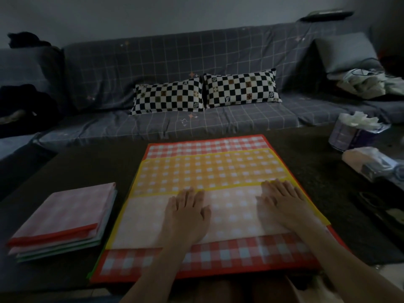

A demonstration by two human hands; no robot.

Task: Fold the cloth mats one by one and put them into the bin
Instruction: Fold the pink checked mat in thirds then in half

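Left hand point(185, 212): flat, fingers straight, pressed the folded yellow-checked cloth mat point(207, 171), frame centre.
Right hand point(282, 202): likewise flat on it.
Folded mat stack point(65, 217): lower left.

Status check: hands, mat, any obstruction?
Left hand and right hand flat on folded yellow mat. Folded stack at left. No bin in view.
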